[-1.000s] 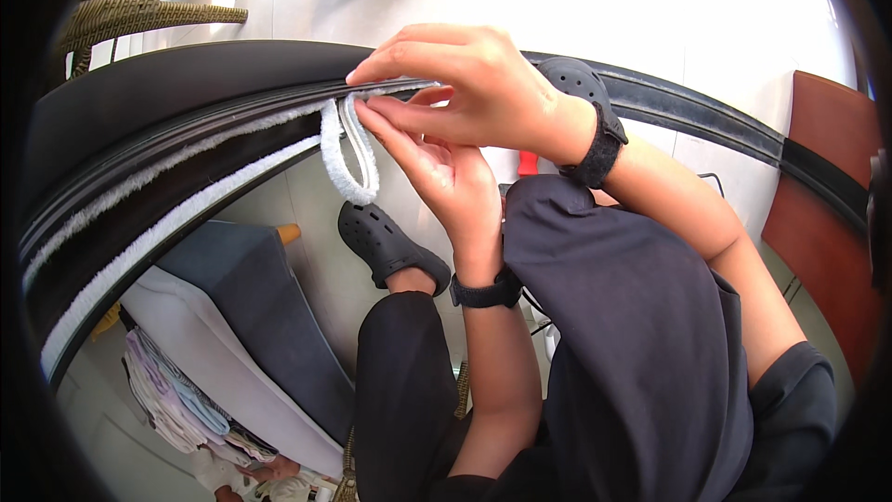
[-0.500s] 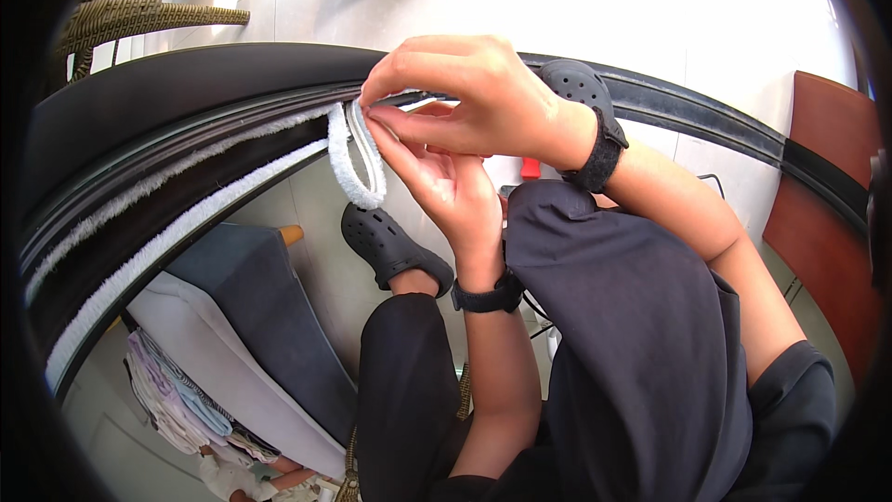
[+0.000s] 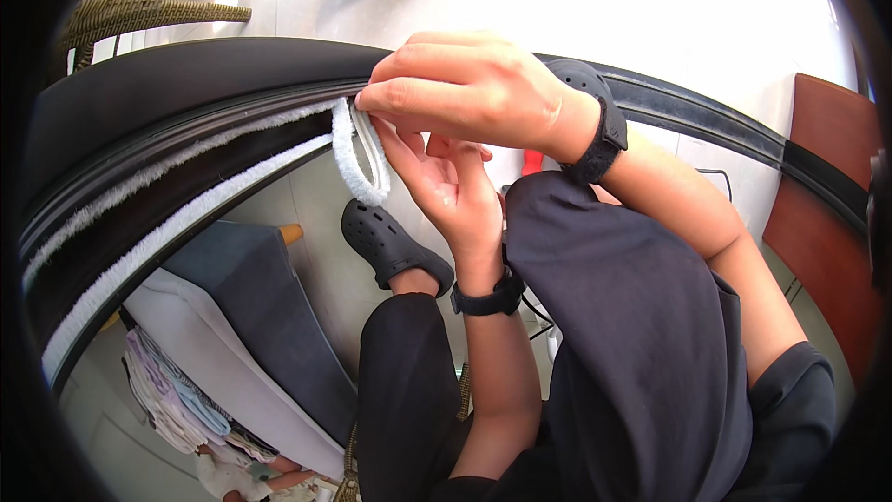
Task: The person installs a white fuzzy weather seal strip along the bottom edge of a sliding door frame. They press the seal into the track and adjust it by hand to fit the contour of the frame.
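A long black frame piece (image 3: 232, 60) with grooves runs across in front of me. White fuzzy weatherstrip (image 3: 349, 163) lies along its left part and bends into a hanging loop near the middle. My right hand (image 3: 488, 93), palm down, has its thumb and fingers closed at the top of that loop, against the frame's edge. Just below, my left hand (image 3: 453, 193) reaches up with its index finger along the loop's right side; its other fingers are curled. Its fingertips are partly hidden under my right hand.
My feet wear black clogs (image 3: 386, 240), the other clog (image 3: 583, 79) beyond the frame. Left below stand a dark grey padded seat (image 3: 255, 270) and piled clothes (image 3: 177, 381), with another person (image 3: 232, 479) nearby. A wicker chair (image 3: 149, 14) and red-brown panel (image 3: 822, 139) flank the frame.
My right hand has turned slightly, its fingers lowering over my left fingertips. The weatherstrip loop has shifted a little to the right and up.
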